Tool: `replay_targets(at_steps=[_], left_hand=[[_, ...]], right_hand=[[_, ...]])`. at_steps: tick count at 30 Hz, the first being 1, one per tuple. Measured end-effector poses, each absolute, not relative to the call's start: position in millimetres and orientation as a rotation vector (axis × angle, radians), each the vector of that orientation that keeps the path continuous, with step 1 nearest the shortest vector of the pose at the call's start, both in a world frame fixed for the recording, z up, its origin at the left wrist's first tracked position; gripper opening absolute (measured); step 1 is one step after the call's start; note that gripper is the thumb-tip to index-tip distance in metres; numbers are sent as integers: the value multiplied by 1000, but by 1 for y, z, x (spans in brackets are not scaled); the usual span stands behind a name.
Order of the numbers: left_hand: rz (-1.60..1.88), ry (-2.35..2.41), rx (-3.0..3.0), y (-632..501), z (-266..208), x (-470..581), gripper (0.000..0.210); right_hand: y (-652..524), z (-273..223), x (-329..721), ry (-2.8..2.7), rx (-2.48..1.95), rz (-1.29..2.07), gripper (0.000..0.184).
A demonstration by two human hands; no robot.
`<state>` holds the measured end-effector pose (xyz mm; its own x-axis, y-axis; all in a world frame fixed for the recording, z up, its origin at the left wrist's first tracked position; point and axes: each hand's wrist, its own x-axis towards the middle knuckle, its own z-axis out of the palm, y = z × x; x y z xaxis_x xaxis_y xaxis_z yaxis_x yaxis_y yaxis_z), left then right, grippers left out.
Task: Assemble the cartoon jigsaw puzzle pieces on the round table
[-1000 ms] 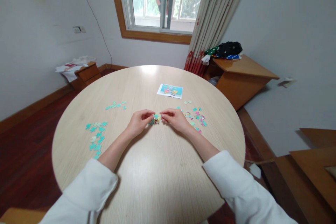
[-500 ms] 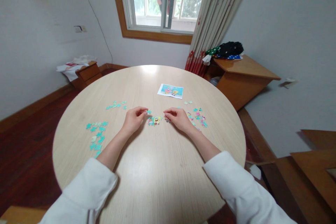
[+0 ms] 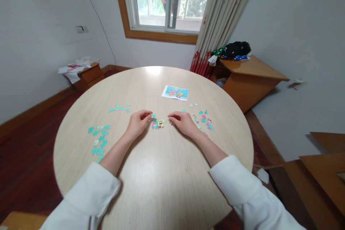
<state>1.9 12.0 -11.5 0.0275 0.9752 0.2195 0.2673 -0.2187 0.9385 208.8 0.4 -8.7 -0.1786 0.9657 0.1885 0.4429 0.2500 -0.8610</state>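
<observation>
Between my hands lies a small joined patch of jigsaw pieces (image 3: 161,123) with a yellow cartoon face and some pink and teal. My left hand (image 3: 138,122) pinches a teal puzzle piece (image 3: 153,115) just above the patch's upper left corner. On the other side, my right hand (image 3: 182,120) is closed, thumb against fingers, a short way from the patch's right edge. Something small shows under its fingertips, too hidden to name. Loose pink and teal puzzle pieces (image 3: 208,123) are scattered to the right of that hand.
A round wooden table (image 3: 151,187) carries everything. Teal pieces (image 3: 100,151) lie in a group at the left, with a smaller group (image 3: 118,108) farther back. Beyond my hands rests a printed reference picture (image 3: 176,93). A wooden cabinet (image 3: 253,70) stands behind at right.
Almost nothing differs. Both hands keep their places around the joined patch, and the view has shifted very slightly.
</observation>
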Motion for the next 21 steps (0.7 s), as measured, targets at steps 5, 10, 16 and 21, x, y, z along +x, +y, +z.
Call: replay_targets(at_steps=[5, 10, 16, 21], left_hand=[[1235, 1298, 1575, 13, -12, 1, 19], [1257, 1274, 1569, 13, -14, 3, 19], [1229, 1273, 1549, 11, -11, 4, 19], [1169, 1183, 1490, 4, -5, 9, 25]], right_hand=[[0, -8, 210, -1774, -1279, 820, 16], [0, -9, 210, -1785, -1260, 795, 15], [-1, -8, 208, -1794, -1273, 808, 17], [-3, -6, 203, -1749, -1227, 864, 28]])
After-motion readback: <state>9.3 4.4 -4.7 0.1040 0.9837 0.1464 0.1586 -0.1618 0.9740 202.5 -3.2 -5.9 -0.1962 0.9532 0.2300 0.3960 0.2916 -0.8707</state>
